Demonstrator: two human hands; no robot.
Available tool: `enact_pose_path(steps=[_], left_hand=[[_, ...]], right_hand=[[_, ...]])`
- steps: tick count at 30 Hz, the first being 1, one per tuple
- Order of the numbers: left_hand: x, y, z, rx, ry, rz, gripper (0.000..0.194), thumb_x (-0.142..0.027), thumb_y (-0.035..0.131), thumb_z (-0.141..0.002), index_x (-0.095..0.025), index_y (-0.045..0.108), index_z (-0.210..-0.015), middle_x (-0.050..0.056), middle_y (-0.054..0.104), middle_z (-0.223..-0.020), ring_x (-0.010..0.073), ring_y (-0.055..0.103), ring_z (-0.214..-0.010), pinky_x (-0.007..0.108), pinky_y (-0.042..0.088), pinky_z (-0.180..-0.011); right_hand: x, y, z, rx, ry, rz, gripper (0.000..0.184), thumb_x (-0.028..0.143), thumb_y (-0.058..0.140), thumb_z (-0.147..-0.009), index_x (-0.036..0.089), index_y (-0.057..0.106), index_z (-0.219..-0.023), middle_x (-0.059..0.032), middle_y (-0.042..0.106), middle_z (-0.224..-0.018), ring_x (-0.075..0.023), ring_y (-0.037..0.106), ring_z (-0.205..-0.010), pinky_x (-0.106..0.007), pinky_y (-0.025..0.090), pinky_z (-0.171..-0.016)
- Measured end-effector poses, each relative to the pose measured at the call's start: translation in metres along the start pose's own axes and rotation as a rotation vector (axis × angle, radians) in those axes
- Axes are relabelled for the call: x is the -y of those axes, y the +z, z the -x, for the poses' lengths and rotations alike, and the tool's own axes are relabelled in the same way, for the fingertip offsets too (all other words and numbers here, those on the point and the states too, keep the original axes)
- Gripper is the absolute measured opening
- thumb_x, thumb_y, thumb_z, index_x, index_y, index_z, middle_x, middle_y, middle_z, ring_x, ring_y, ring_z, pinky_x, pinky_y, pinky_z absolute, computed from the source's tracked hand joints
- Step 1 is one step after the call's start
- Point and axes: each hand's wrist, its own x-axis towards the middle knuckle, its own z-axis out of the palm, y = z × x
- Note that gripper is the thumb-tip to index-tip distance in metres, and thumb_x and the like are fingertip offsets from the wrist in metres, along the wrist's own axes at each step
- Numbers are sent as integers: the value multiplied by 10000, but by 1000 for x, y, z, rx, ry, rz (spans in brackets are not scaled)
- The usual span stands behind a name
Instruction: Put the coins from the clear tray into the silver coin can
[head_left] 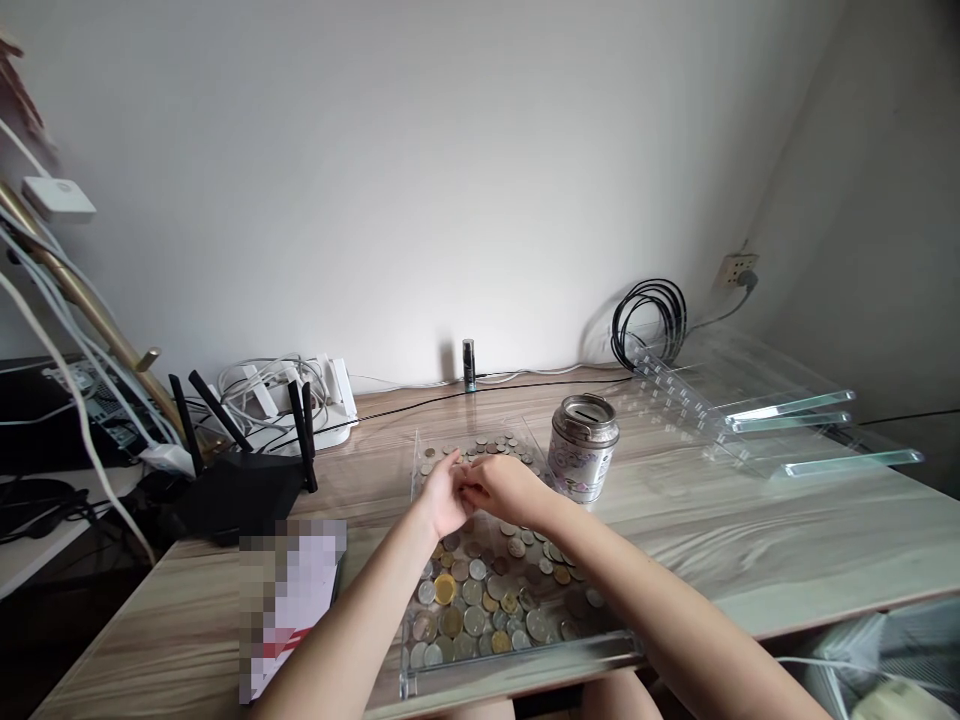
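Observation:
A clear acrylic tray [409, 625] lies in front of me on the desk, with many silver and gold coins [474, 620] spread over its bottom. Above the tray's middle, my left hand [446, 500] is turned palm up with its thumb stretched out; its other fingers are mostly hidden behind the right hand. My right hand [504, 488] is closed, its fingers curled down against the left palm. Whatever lies between the hands is hidden. Right of the tray stands a round, flower-patterned tin [577, 460] with a slot in its metal lid.
Clear acrylic panels [780, 410] and a black cable coil [651, 322] are at the right. A small dark bottle [469, 365] stands by the wall. On the left are a black router [240, 490], a white device with cables [330, 430] and a partly blurred packet [300, 600].

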Motion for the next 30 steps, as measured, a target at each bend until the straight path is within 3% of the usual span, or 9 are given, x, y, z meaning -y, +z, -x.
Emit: enact_pose_path(steps=[4, 9, 15, 17, 19, 21, 23, 26, 30], left_hand=[[3, 4, 2, 66, -22, 25, 331, -285, 311, -870, -121, 510, -663, 29, 526, -512, 107, 520, -446, 232, 453, -491], [3, 2, -1, -80, 118, 19, 212, -139, 362, -834, -105, 520, -696, 56, 588, -569, 126, 599, -542, 254, 513, -620], [3, 1, 0, -59, 91, -29, 181, -31, 376, -786, -30, 557, -776, 142, 639, -706, 181, 645, -708, 249, 522, -704], [3, 2, 1, -45, 103, -34, 176, -28, 391, -789, -19, 567, -787, 156, 644, -750, 188, 643, -752, 227, 524, -685], [1, 3, 3, -42, 119, -66, 171, -32, 408, -796, -17, 578, -794, 157, 646, -786, 184, 639, -781, 202, 521, -660], [1, 4, 5, -52, 136, -155, 169, -30, 421, -796, -30, 590, -793, 138, 650, -783, 163, 638, -762, 182, 510, -622], [1, 4, 7, -41, 161, -335, 149, -52, 451, -791, -58, 599, -772, 112, 649, -728, 142, 633, -666, 187, 488, -549], [6, 5, 10, 11, 329, -703, 119, -127, 534, -756, -115, 601, -658, 56, 610, -591, 109, 545, -458, 200, 392, -431], [12, 6, 12, 31, 637, -967, 193, -169, 608, -693, -161, 559, -506, -8, 498, -452, 77, 401, -385, 194, 284, -425]], right_hand=[[-4, -2, 0, -59, 100, 3, 226, 224, 426, -789, 169, 618, -683, -29, 611, -678, -102, 492, -589, -214, 288, -535], [-18, 1, -1, -131, 360, -169, 259, 330, 493, -746, 151, 597, -591, -3, 546, -548, -75, 389, -488, -202, 221, -447], [-26, 0, -2, -108, 296, -350, 339, 291, 425, -777, 130, 562, -512, 18, 456, -449, -63, 333, -438, -197, 224, -433], [-24, -9, 2, -233, 300, -295, 337, 308, 412, -794, 143, 593, -562, 2, 519, -516, -76, 397, -480, -196, 269, -467], [-25, -26, 10, -461, 345, -204, 322, 347, 409, -805, 170, 633, -656, -17, 592, -643, -95, 468, -561, -200, 311, -517], [-34, -45, 22, -689, 459, -104, 301, 385, 427, -794, 197, 656, -735, -27, 626, -743, -116, 508, -640, -211, 334, -551], [-50, -63, 35, -804, 638, -24, 271, 400, 476, -753, 206, 665, -742, -34, 635, -740, -140, 522, -661, -227, 337, -547], [-77, -76, 51, -692, 856, -28, 224, 392, 545, -676, 205, 668, -664, -32, 626, -647, -153, 520, -594, -242, 317, -496], [-97, -74, 58, -468, 898, -46, 198, 368, 560, -646, 208, 671, -611, -36, 609, -589, -155, 523, -576, -253, 326, -504]])
